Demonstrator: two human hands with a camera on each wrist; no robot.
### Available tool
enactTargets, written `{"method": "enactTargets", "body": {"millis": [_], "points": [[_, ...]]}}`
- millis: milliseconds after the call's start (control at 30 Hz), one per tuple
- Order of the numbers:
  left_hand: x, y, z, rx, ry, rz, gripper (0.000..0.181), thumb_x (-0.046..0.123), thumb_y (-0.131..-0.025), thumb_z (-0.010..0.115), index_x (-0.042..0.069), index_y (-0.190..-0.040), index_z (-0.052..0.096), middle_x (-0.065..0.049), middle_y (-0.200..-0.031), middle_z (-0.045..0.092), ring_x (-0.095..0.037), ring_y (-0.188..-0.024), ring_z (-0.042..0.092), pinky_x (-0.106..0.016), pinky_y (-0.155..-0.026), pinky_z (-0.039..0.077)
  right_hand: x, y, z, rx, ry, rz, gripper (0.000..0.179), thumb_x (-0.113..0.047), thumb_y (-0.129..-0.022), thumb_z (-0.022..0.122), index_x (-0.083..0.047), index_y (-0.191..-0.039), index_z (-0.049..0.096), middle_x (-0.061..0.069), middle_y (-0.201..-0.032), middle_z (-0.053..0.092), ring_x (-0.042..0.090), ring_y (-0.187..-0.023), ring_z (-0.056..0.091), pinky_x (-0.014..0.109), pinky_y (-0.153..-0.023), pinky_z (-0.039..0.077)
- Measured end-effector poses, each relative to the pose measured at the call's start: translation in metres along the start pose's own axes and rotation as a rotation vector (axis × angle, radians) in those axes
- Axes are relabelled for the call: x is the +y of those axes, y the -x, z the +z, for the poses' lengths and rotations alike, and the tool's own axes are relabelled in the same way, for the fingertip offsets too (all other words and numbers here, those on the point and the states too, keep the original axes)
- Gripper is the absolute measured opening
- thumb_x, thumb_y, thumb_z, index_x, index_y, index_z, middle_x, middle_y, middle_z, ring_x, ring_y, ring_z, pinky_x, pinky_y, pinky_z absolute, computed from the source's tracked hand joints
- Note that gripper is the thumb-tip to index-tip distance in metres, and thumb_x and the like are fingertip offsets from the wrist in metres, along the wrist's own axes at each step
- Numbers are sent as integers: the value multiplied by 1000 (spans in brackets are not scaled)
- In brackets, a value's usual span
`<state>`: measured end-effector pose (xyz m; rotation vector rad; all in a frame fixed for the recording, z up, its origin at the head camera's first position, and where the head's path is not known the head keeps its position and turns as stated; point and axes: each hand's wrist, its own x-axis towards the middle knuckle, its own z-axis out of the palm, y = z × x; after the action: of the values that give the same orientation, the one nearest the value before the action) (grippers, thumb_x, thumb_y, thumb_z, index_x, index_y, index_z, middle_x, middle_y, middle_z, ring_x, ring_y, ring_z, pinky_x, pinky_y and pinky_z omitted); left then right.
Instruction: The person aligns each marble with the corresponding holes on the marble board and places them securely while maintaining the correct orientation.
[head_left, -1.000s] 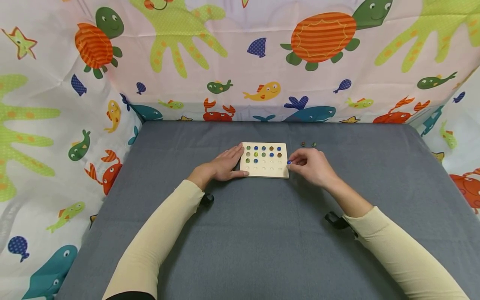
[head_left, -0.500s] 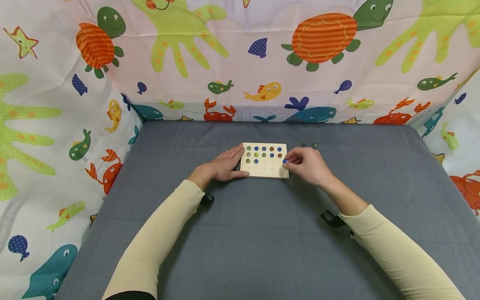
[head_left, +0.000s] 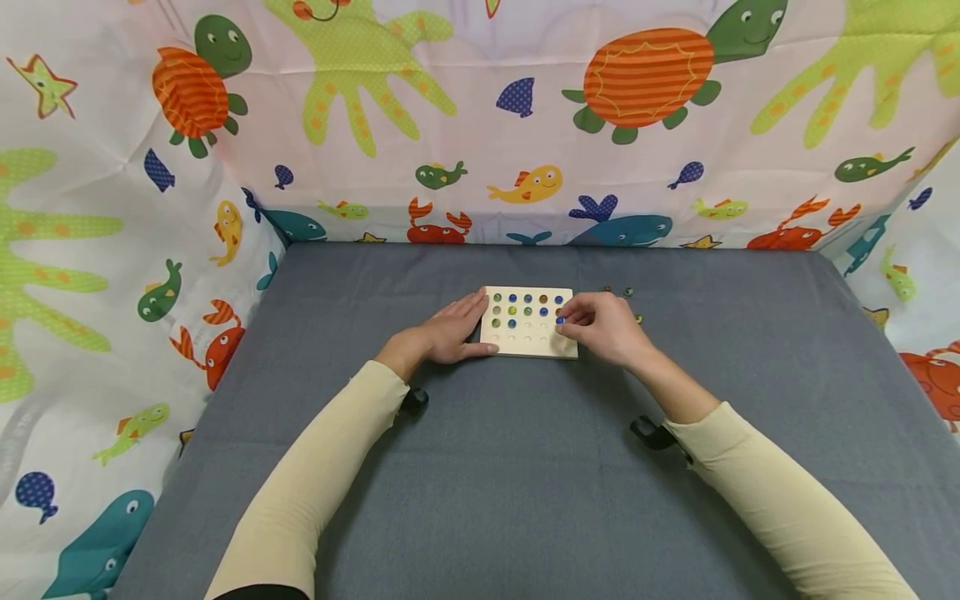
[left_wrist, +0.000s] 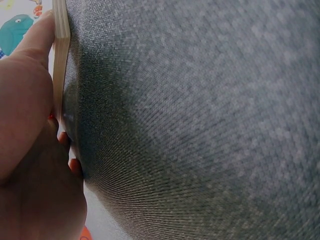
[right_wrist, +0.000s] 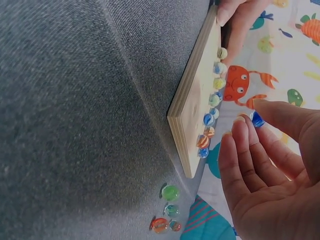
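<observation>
A pale wooden board (head_left: 528, 342) with rows of shallow round hollows lies on the grey cloth. Glass marbles fill its two back rows, and two more sit at the left of the third row. My left hand (head_left: 452, 327) rests along the board's left edge with fingers extended, its thumb on the front left corner. Between thumb and fingertip my right hand (head_left: 606, 331) pinches a blue marble (right_wrist: 257, 119), held over the board's right side near the third row. In the right wrist view, seated marbles (right_wrist: 208, 119) stand along the board's far side.
Several loose marbles, among them a green one (right_wrist: 170, 193) and an orange one (right_wrist: 160, 225), lie on the cloth right of the board. A fabric screen (head_left: 480, 125) printed with sea animals rises behind and at both sides of the table (head_left: 480, 483).
My right hand has moved left with the blue marble, from the board's right edge to over its right side. A yellow-green marble has come into view behind it. My left hand stays put.
</observation>
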<state>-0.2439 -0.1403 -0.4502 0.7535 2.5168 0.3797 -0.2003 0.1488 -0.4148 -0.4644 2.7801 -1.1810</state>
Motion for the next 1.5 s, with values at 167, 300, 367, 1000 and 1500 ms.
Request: {"method": "enactTargets", "body": {"millis": [167,300,367,1000,1500], "points": [[5,4,-3,-2,-1,-4,96,61,-103,48,9,-165,-2,-7,-172,-10,-22,-159,-5,-43,-128,3,-1,-4,3,-1,-5,-4,17,-12,-95,74,1,-106,74,15,-95,73,27,-87,68,42,-77,56],[4,2,-2,-2,-8,-10,97,62,-102,48,9,-165,-3,-6,-172,-10,-22,-159,-5,-43,-128,3,-1,-7,4,-3,-11,-8,19,-11,-94,74,3,-107,74,15,-95,73,27,-87,69,43,-78,56],[4,3,-1,3,-12,-10,97,62,-102,49,9,-165,-2,-6,-172,-10,-22,-159,-5,-42,-128,3,-2,-8,5,-5,-13,-6,19,-12,-95,74,3,-107,74,15,-95,73,27,-87,69,43,-78,56],[5,2,-1,3,-21,-12,95,61,-103,48,9,-165,-1,-7,-172,-9,-23,-159,-5,-42,-128,4,-7,-24,21,-11,-8,-35,17,-11,-93,76,2,-105,75,15,-93,74,27,-85,70,44,-79,56],[3,0,-1,5,-32,-24,97,64,-101,48,11,-165,-2,-5,-172,-10,-21,-159,-5,-41,-128,3,-7,-36,32,-23,19,-21,17,-14,-93,75,0,-103,77,11,-90,75,24,-83,68,41,-77,53]]}}
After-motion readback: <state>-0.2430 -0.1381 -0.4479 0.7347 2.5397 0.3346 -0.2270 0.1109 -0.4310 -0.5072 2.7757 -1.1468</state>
